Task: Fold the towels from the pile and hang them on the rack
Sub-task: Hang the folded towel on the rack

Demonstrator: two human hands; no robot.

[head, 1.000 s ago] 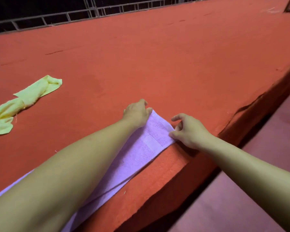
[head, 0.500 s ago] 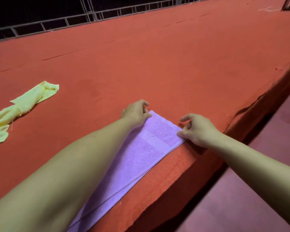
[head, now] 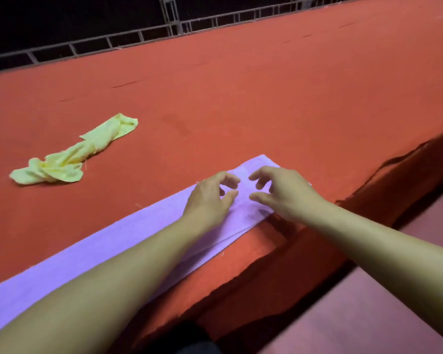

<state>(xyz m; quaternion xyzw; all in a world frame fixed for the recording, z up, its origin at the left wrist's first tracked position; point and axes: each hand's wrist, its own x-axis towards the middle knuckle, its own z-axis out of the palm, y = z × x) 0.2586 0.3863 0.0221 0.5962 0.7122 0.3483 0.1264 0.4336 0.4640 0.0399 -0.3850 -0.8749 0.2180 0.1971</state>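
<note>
Red worktop (head: 241, 103), dark railing (head: 138, 39) behind. Purple towel (head: 92, 249) lies as a long folded strip along the near edge. Left hand (head: 210, 198) and right hand (head: 284, 192) hover over its far end, fingers curled, loosely apart, gripping nothing, likely smoothing. Yellow towel (head: 72, 157) crumpled, well apart

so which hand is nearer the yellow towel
Left. The left hand sits on the purple towel on the side toward the crumpled yellow towel; the right hand is beyond it, farther away.
</note>
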